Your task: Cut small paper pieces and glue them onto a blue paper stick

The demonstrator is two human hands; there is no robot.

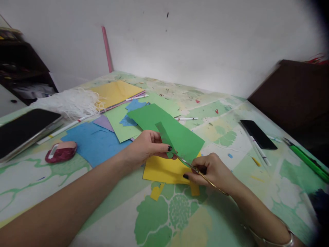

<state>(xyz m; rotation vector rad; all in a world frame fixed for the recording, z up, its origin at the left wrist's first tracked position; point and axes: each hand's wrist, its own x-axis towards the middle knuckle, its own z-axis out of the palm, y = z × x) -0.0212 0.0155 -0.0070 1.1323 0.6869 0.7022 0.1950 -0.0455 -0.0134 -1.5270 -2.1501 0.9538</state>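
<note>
Pinching a narrow dark green strip (pixel 163 135) in my left fingers (pixel 160 148) right around the middle of the frame, with the thumb pressed on its lower end. My right fingers (pixel 197 177) are wrapped round a pair of gold-handled scissors (pixel 205 178), just right of centre, blades pointing up and left so the tips sit right by the strip and my left fingertips. Honestly can't tell if the blades are biting into the paper, it's too blurry there. Behind the strip there's a bigger bright green sheet (pixel 177 127) lying at an angle, and a yellow sheet (pixel 164 171) peeks out below it, with a small yellow scrap (pixel 156 192) near its bottom edge. Left of centre it's a pile of blue paper (pixel 95 144) and light green paper (pixel 120 123), with a maroon case-like thing (pixel 61 152) just beside the blue. Upper left has a heap of white string (pixel 72 101) next to some golden-yellow paper (pixel 118 91). Over on the right side of the frame, a black phone (pixel 258 133) and a green cutter (pixel 308 161) lie on the flowery surface (pixel 231 219).
</note>
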